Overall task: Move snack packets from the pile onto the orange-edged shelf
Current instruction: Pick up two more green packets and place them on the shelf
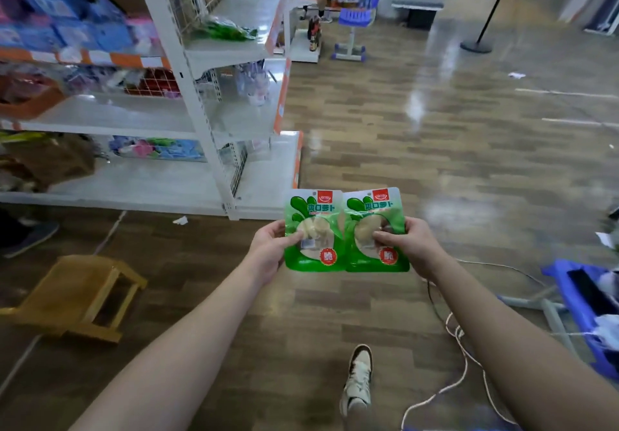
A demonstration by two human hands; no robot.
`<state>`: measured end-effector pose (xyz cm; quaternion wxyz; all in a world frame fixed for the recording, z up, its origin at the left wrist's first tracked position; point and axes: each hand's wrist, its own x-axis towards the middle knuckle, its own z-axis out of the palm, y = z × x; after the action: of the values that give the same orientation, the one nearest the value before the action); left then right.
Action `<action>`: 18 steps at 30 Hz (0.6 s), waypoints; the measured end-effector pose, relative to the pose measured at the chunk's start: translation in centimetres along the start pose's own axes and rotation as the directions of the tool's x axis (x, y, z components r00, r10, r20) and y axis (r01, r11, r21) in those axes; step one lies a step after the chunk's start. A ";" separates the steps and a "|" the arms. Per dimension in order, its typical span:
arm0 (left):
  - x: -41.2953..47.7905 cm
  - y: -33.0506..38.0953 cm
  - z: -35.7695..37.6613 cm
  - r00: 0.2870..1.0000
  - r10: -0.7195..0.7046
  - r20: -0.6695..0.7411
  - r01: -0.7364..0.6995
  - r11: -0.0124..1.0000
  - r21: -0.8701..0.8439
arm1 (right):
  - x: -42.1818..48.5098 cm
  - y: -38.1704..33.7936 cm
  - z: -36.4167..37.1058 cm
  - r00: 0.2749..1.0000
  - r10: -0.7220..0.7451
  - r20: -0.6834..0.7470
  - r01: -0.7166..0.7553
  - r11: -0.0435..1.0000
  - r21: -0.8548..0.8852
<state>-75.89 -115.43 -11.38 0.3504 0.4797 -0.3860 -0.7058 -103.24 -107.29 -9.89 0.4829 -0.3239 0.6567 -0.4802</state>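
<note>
Closest in is a shoe on the wood floor, with a white cord snaking beside it. Both arms are stretched out. The left hand pinches the left packet by its edge, and the right hand grips the right packet. The two green packs are held side by side in the air, edges overlapping, in front of the shelf's bottom corner. A wooden stool lies tipped over on the left. Further back is the shelf with orange edges. More green packets sit on an upper level, and a blue chair stands way behind.
</note>
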 end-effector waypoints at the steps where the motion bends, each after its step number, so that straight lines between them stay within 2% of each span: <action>1: 1.6 0.4 1.0 1.000 0.000 -0.011 0.000 1.000 -0.004 | 1.9 -0.3 -0.8 1.000 -0.005 0.000 0.005 1.000 0.004; 11: 15.2 4.7 11.1 0.995 -0.038 -0.094 0.027 0.994 -0.106 | 18.5 -7.0 -9.4 0.996 -0.013 0.085 0.015 1.000 -0.024; 18: 25.9 7.9 15.2 0.994 -0.043 -0.102 0.031 0.993 -0.113 | 30.2 -10.2 -11.9 0.997 -0.014 0.070 0.016 0.999 -0.029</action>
<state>-96.96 -138.29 -11.26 0.3830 0.5026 -0.3183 -0.7067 -124.70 -133.70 -9.18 0.4970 -0.3525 0.6441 -0.4625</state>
